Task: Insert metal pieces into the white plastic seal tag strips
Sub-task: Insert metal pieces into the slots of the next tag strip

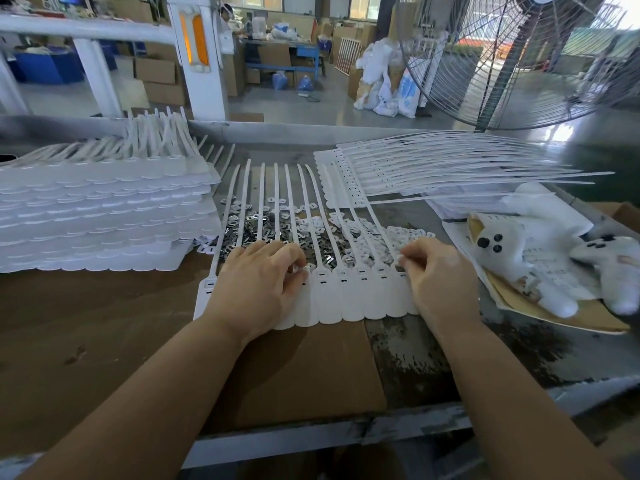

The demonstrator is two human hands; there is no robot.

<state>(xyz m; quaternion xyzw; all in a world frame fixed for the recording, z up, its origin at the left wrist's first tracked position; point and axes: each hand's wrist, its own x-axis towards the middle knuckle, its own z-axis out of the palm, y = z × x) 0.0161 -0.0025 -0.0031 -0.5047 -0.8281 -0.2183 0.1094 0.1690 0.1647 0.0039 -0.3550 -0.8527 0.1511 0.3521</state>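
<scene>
Both your forearms reach forward over the bench [433, 362] from the near edge, palms down, wrists low.

Your left hand [258, 289] rests on the left part of the white seal tag strip [349, 299], which lies flat on a sheet of brown cardboard [311, 372] with its thin tails pointing away from you. The fingers are curled, and the thumb and forefinger [299, 261] pinch a small pale piece at one of the tag heads; it is too small to tell whether it is metal.

Your right hand [438, 275] sits over the right end of the same strip, fingers bent inward, fingertips [403, 259] pressed together at the last tag head. Whether anything lies between them cannot be told.

Just beyond the tag heads, under the tails, lies a heap of shiny metal pieces [252, 230] mixed with small white plastic pieces [391, 237].

To your left stands a tall stack of seal tag strips [104, 216]. Far right on the bench lie more strips [433, 168], fanned out. At the right edge rest white work gloves [530, 258] on papers. A large fan [519, 60] stands beyond the bench.
</scene>
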